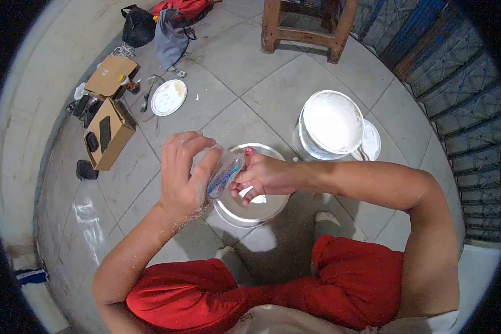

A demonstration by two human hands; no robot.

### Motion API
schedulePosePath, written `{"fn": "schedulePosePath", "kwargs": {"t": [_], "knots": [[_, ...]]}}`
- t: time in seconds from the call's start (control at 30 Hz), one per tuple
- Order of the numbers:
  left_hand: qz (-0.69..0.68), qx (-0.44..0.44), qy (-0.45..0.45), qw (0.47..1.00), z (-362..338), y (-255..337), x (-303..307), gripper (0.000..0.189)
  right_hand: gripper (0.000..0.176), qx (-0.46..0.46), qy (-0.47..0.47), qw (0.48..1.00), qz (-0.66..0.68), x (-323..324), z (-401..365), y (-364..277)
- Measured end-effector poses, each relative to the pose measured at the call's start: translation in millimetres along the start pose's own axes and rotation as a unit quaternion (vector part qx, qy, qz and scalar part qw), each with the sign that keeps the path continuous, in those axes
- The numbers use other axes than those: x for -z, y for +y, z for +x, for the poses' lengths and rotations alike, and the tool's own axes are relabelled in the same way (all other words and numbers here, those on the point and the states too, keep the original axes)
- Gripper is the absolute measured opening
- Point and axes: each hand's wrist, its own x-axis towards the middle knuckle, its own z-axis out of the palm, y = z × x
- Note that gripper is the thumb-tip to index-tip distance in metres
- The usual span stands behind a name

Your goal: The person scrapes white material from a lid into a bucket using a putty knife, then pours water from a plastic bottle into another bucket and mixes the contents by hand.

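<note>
My left hand (185, 170) is wrapped round one side of a clear plastic bag (224, 177) with blue print. Fine pale grains cling to my left wrist. My right hand (261, 177) holds the other side of the bag, with a small red piece at its fingertips. Both hands are above a round metal bowl (253, 217) on the floor. Whatever is inside the bag is hard to make out. Liquid or a shiny surface shows in the bowl below the hands.
A white bucket (333, 123) stands at the right, a lid (370, 140) beside it. A white round lid (169, 98) lies at the left near an open cardboard box (119, 142). Bags (171, 42) and a wooden stool (300, 36) are further back.
</note>
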Motion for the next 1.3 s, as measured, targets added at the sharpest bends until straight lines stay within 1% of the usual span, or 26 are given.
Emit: {"fn": "schedulePosePath", "kwargs": {"t": [0.1, 0.17, 0.2, 0.27, 0.3, 0.37, 0.4, 0.47, 0.6, 0.67, 0.7, 0.77, 0.8, 0.87, 0.9, 0.97, 1.0, 1.07, 1.1, 1.17, 1.2, 1.23, 1.27, 1.3], "knots": [[-0.001, -0.011, -0.001, 1.0, -0.9, -0.5, -0.7, 0.051, 0.013, 0.027, 0.011, 1.0, 0.009, 0.0, 2.3, -2.4], [-0.001, -0.011, 0.0, 1.0, -1.5, 0.3, -0.5, 0.051, 0.017, 0.032, -0.018, 0.999, -0.036, 5.8, 2.9, -2.9], [-0.002, -0.011, 0.001, 1.0, -1.4, 0.3, -0.3, 0.051, 0.017, 0.032, -0.019, 0.999, -0.036, 17.0, 5.9, -2.6], [-0.005, -0.01, -0.005, 1.0, -1.9, 1.2, 0.9, 0.052, 0.018, 0.01, -0.166, 0.986, 0.025, 44.5, 14.7, 4.8], [-0.007, -0.008, -0.007, 1.0, -2.0, 1.8, 1.1, 0.052, 0.018, 0.011, -0.167, 0.986, 0.026, 46.0, 16.8, 8.2], [-0.008, -0.008, -0.003, 1.0, -1.5, 3.1, 0.1, 0.052, 0.021, -0.006, -0.157, 0.975, 0.158, 48.3, 20.8, 14.8], [-0.009, -0.008, 0.003, 1.0, -1.1, 3.5, -0.4, 0.053, 0.021, -0.004, -0.157, 0.975, 0.158, 37.0, 17.3, 9.1], [-0.007, -0.005, -0.003, 1.0, -0.8, 4.9, 1.3, 0.053, 0.028, 0.014, -0.008, 0.999, 0.049, 5.7, 6.7, -8.8], [-0.004, -0.011, 0.0, 1.0, -1.9, 4.2, 0.8, 0.053, 0.034, 0.049, -0.006, 0.998, 0.038, 9.7, 12.5, -5.4], [-0.01, -0.016, 0.003, 1.0, -2.0, 3.8, 0.5, 0.054, 0.037, 0.059, -0.043, 0.997, 0.01, 13.9, 13.8, -4.1], [-0.014, -0.021, 0.007, 1.0, -2.1, 3.6, 0.2, 0.055, 0.037, 0.058, -0.043, 0.997, 0.012, 9.3, 10.6, -5.5], [-0.016, -0.018, 0.005, 1.0, -2.1, 4.1, 0.3, 0.055, 0.035, 0.041, 0.003, 0.993, -0.108, -3.8, 1.4, -11.6], [-0.017, -0.017, 0.005, 1.0, -1.9, 4.0, -0.1, 0.055, 0.035, 0.04, 0.003, 0.993, -0.107, -3.8, 0.9, -11.1], [-0.014, -0.021, 0.004, 1.0, -3.2, 2.6, -1.7, 0.055, 0.031, 0.024, 0.004, 0.988, -0.153, -3.5, -0.3, -10.9], [-0.009, -0.025, 0.004, 1.0, -3.6, 1.6, -2.3, 0.055, 0.031, 0.023, 0.005, 0.988, -0.152, -6.7, -3.1, -15.7], [-0.012, -0.022, -0.004, 1.0, -2.7, 1.3, -1.5, 0.054, 0.028, -0.017, 0.026, 0.982, -0.188, -13.0, -9.3, -24.5], [-0.014, -0.019, -0.01, 1.0, -2.5, 1.6, -1.4, 0.053, 0.028, -0.018, 0.026, 0.982, -0.187, -11.7, -7.8, -20.8], [-0.013, -0.015, -0.012, 1.0, -2.9, 1.7, -2.3, 0.053, 0.021, 0.028, 0.032, 0.991, -0.124, -6.0, 0.6, -9.9], [-0.009, -0.013, -0.013, 1.0, -3.0, 1.9, -2.8, 0.053, 0.021, 0.027, 0.032, 0.991, -0.123, -1.0, 5.0, -7.0], [-0.011, -0.008, -0.015, 1.0, -2.1, 3.5, -2.8, 0.053, 0.015, 0.047, 0.041, 0.974, -0.22, 9.7, 13.4, -2.5], [-0.011, -0.005, -0.018, 1.0, -1.8, 3.8, -3.0, 0.053, 0.015, 0.046, 0.042, 0.974, -0.219, 3.5, 13.2, -4.2], [-0.012, -0.004, -0.018, 1.0, -2.0, 3.4, -4.1, 0.053, 0.012, 0.02, 0.081, 0.991, -0.103, -3.1, 12.4, -4.8], [-0.01, -0.009, -0.011, 1.0, -2.1, 2.5, -5.5, 0.053, 0.01, -0.006, 0.12, 0.993, 0.015, -8.7, 11.3, -6.5], [-0.009, -0.015, -0.003, 1.0, -2.3, 1.9, -6.5, 0.053, 0.01, -0.008, 0.12, 0.993, 0.016, -5.0, 9.1, -7.8]]}}
